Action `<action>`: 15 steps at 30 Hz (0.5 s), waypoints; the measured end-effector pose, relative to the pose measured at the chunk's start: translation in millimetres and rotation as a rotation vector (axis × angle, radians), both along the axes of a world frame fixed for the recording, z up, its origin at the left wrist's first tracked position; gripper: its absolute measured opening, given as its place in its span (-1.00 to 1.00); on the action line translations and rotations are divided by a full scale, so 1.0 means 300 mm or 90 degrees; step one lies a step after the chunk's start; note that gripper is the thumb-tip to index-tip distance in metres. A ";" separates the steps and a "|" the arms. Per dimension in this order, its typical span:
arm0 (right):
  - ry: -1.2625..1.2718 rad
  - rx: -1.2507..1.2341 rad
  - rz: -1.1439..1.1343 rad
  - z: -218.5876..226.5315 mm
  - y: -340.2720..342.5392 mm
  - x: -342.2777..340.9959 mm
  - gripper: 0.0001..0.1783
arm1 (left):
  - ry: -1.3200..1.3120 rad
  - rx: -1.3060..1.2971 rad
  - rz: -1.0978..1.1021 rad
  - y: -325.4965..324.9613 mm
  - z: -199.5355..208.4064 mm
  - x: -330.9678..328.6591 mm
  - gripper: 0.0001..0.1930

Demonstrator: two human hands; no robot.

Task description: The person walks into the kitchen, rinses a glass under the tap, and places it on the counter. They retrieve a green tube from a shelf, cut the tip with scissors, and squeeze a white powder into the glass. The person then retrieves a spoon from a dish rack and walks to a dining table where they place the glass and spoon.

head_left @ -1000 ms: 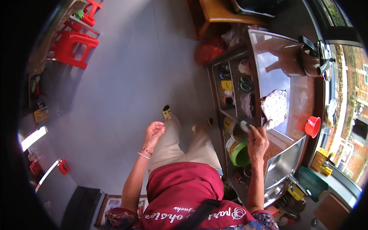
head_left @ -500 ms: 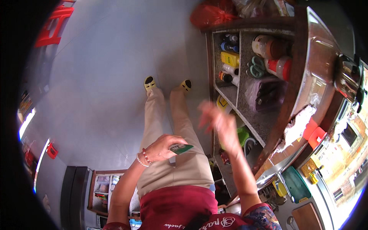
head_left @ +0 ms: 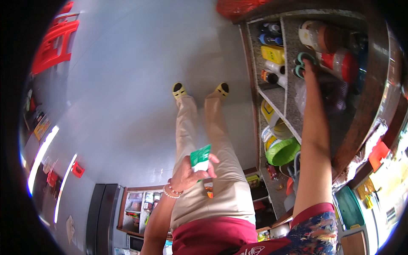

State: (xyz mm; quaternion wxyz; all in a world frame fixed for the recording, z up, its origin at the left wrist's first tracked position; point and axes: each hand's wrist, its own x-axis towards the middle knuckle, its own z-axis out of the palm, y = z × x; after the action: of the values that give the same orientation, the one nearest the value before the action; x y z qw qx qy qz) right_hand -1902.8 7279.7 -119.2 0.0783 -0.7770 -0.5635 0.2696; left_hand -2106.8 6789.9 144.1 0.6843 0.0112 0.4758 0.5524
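Far left, about 10 o'clock: red plastic stools (head_left: 53, 40) parked against the wall, off the walking floor.

Grey floor (head_left: 127, 85) fills the middle. Yellow shoes (head_left: 199, 90) at 12 o'clock from the hands, beige trousers (head_left: 212, 148) running down from them; the person stands facing the shelves, close enough to reach in.

Left hand (head_left: 187, 176), around 7 o'clock of centre, is closed on a small green packet (head_left: 199, 156). Thumb and fingers pinch its lower end, so the top sticks up toward 12 o'clock. Held near the waist, away from the shelves, likely just parked there while the other arm works. Bead bracelet (head_left: 172, 191) on that wrist.

Right of the legs, at 4 o'clock: green plastic bowl (head_left: 282, 151) on a lower shelf, tipped on its side so it fits the compartment. Above it, the left column of the open shelf unit (head_left: 285, 91) holds a yellow container (head_left: 273, 54) and small bottles (head_left: 270, 39), stacked one above another.

Right hand (head_left: 308, 68), at 1 o'clock, is stretched out with the arm straight, deep in the upper compartment. It touches teal scissor handles (head_left: 301, 63) there; grip state cannot be told, the fingers are hidden behind the hand. Beside it at 2 o'clock: big plastic jars with red lids (head_left: 340, 59), lying sideways.

Far right, 4 o'clock: red cup (head_left: 378, 154) on the counter edge.
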 end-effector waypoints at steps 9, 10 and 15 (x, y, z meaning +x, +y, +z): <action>0.492 0.050 -0.265 0.283 -0.242 -0.089 -0.92 | -0.021 0.005 -0.025 0.075 0.140 -0.141 -0.12; 0.566 0.057 -0.367 0.294 -0.275 -0.064 -0.91 | -0.024 0.031 -0.024 0.081 0.165 -0.151 -0.16; 0.901 -0.172 -0.372 0.561 -0.692 0.009 -0.80 | -0.012 0.128 -0.032 0.109 0.332 -0.204 -0.19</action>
State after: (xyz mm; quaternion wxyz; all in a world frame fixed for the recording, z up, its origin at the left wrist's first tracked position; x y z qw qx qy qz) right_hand -1900.2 7072.2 48.9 0.3920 -0.5397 -0.1137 0.7363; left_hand -2168.0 6822.7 243.6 0.6978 0.0867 0.4110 0.5802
